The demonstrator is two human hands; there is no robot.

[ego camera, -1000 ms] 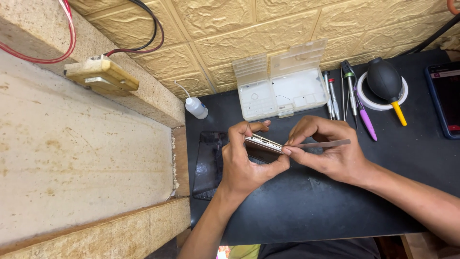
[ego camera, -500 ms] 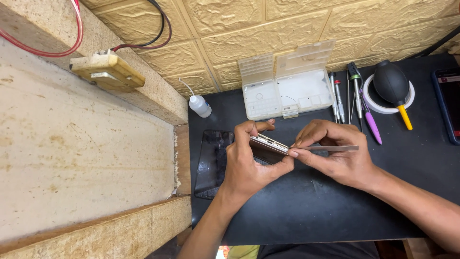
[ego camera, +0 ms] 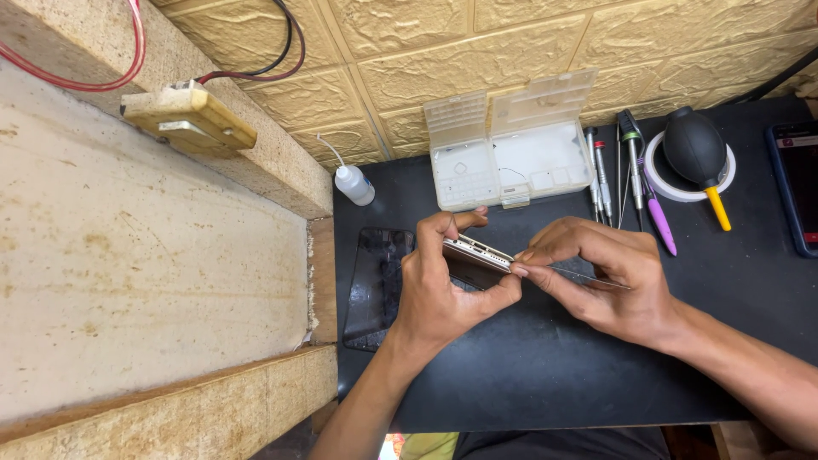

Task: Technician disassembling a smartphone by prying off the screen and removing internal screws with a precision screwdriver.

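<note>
The left hand (ego camera: 439,294) is closed around a phone (ego camera: 475,255), thumb curled over the upper side and the other fingers (ego camera: 503,294) wrapped beneath it, so that the phone is held on edge above the black mat (ego camera: 528,375), its metal bottom edge with small ports turned up toward the camera; the right hand (ego camera: 609,285) meets it from the right, thumb and forefinger pinched shut on a thin flat metal tool (ego camera: 596,279), whose tip sits at the phone's right-hand corner, the fingertips touching the phone there; both hands hover near the middle of the mat, which covers the table.

Just left of the left hand a dark cracked screen panel (ego camera: 379,285) lies flat on the mat; behind the hands stands a clear plastic parts box (ego camera: 511,158) with its lid open against the wall; to its left is a small white squeeze bottle (ego camera: 352,182) with a fine nozzle; to its right lie several screwdrivers (ego camera: 601,175), a purple-handled tool (ego camera: 660,223), and a black rubber air blower (ego camera: 697,152) with a yellow nozzle resting on a roll of white tape (ego camera: 660,183); another phone (ego camera: 797,187) lies at the far right edge; on the ledge at upper left a yellowed switch box (ego camera: 189,119) has red and black wires (ego camera: 94,83) running into it.
</note>
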